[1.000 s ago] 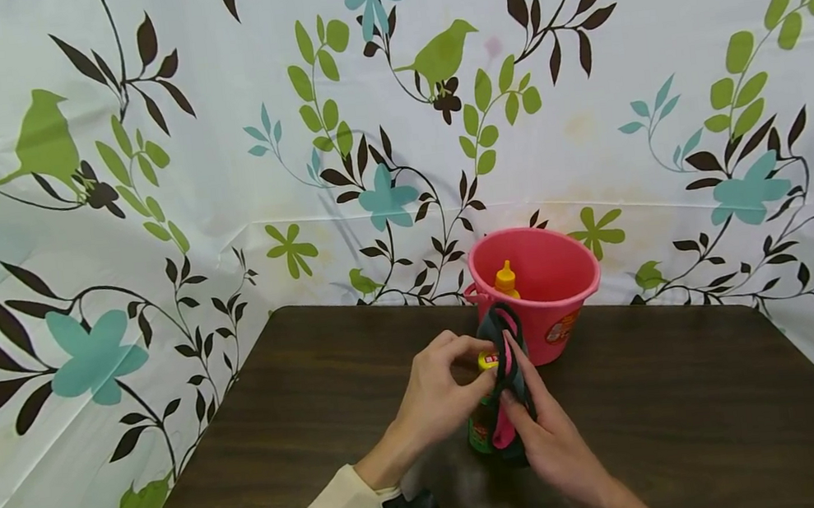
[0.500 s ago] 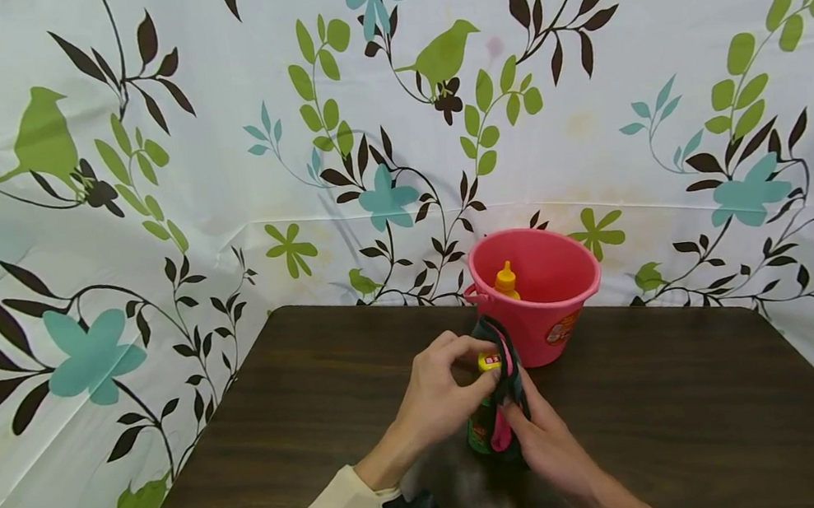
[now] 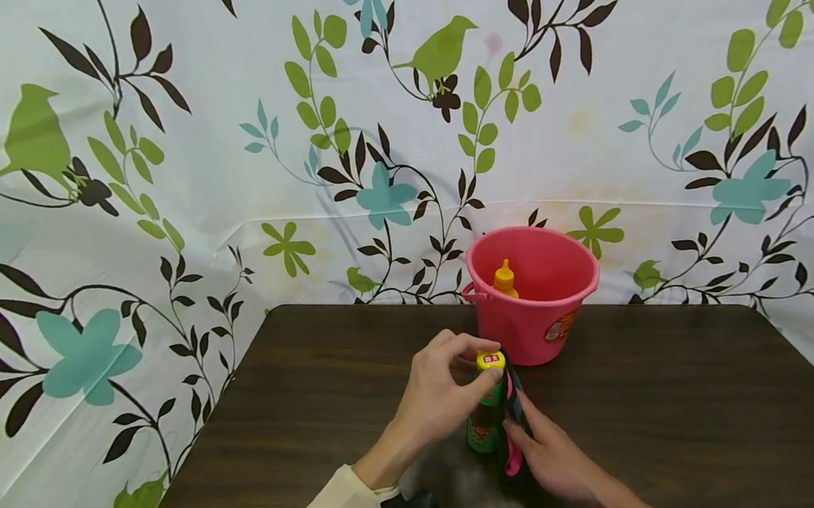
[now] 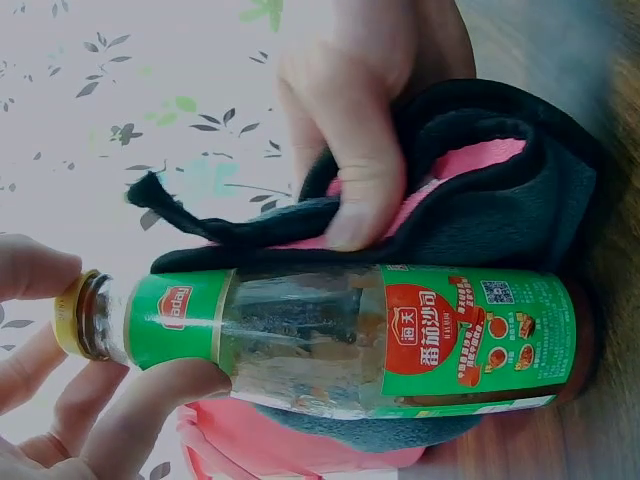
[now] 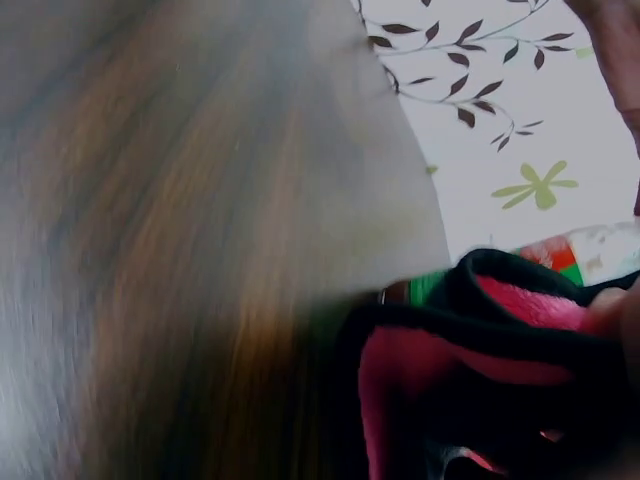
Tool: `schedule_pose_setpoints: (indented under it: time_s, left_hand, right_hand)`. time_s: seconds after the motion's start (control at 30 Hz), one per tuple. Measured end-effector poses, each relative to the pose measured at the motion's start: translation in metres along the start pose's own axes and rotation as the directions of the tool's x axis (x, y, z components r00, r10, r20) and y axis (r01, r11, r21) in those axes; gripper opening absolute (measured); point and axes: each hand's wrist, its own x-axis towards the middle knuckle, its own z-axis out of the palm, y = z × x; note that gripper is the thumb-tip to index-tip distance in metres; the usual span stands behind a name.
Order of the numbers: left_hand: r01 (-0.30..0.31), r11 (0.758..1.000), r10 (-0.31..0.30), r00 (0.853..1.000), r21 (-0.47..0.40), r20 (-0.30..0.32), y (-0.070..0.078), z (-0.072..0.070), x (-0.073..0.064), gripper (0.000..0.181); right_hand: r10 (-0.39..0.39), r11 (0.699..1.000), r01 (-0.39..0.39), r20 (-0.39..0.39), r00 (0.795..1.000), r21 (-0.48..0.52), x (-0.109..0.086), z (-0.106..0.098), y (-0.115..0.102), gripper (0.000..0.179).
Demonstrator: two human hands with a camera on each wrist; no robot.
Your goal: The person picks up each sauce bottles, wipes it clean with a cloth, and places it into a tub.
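A glass ketchup bottle (image 4: pixel 310 340) with green labels stands upright on the table, as the head view shows. My left hand (image 3: pixel 433 396) grips it at the top, fingers and thumb around the yellow cap (image 3: pixel 490 359) and neck. A folded cloth (image 4: pixel 545 205), dark grey on one face and pink on the other with black edging, lies against the bottle's side. My right hand (image 3: pixel 558 453) holds that cloth, its thumb pressing into the folds in the left wrist view. The fingers behind the cloth are hidden.
Just behind the bottle is a pink bucket (image 3: pixel 534 332) with a yellow squeeze bottle (image 3: pixel 504 278) inside. The dark wooden table (image 3: pixel 692 414) reaches back to a white curtain (image 3: pixel 202 143) patterned with leaves and birds.
The cloth in my right hand has come down along the bottle, so its top edge sits lower and more of the cap shows. My left hand has stayed at the cap.
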Motion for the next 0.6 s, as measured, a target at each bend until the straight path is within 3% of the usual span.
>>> schedule_pose_setpoints:
  time_s: [0.37,0.6]
  left_hand:
    - [-0.01,1.0,0.009,1.0,0.014,0.007,-0.001,-0.001,-0.001,0.029]
    - [-0.016,1.0,0.016,1.0,0.011,-0.001,-0.001,0.0,-0.001,0.028]
  right_hand:
    - [-0.015,0.978,0.037,0.109,0.994,-0.206,0.008,-0.01,0.01,0.06]
    - [-0.013,0.959,0.022,0.033,0.999,-0.284,0.007,-0.01,0.007,0.056]
